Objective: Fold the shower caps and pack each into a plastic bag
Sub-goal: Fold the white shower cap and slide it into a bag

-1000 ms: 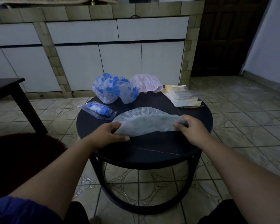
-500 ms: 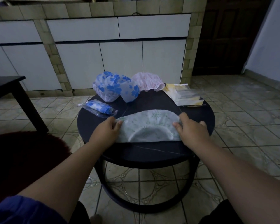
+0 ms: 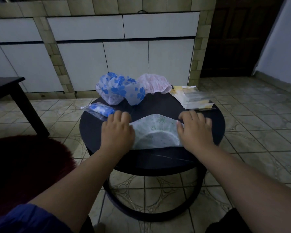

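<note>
Folding step: left hand (image 3: pixel 118 130) and right hand (image 3: pixel 194 130), fingers flat, press green shower cap (image 3: pixel 155 132) near table (image 3: pixel 213 132) front edge. Next, probably: fold ends inward.

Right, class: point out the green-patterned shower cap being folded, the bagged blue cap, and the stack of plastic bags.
green-patterned shower cap (image 3: pixel 155 132), head view, middle panel
bagged blue cap (image 3: pixel 100 110), head view, blue roll
stack of plastic bags (image 3: pixel 194 98), head view, top bag

Bare worktop (image 3: pixel 158 158) lies along the near edge, in front of the folded green shower cap (image 3: pixel 155 132), and in a dark strip behind it. The far rim is blocked by blue-flowered shower caps (image 3: pixel 119 90), a pink shower cap (image 3: pixel 154 85) and stacked plastic bags (image 3: pixel 194 98); a bagged blue cap (image 3: pixel 99 110) lies at the left.
</note>
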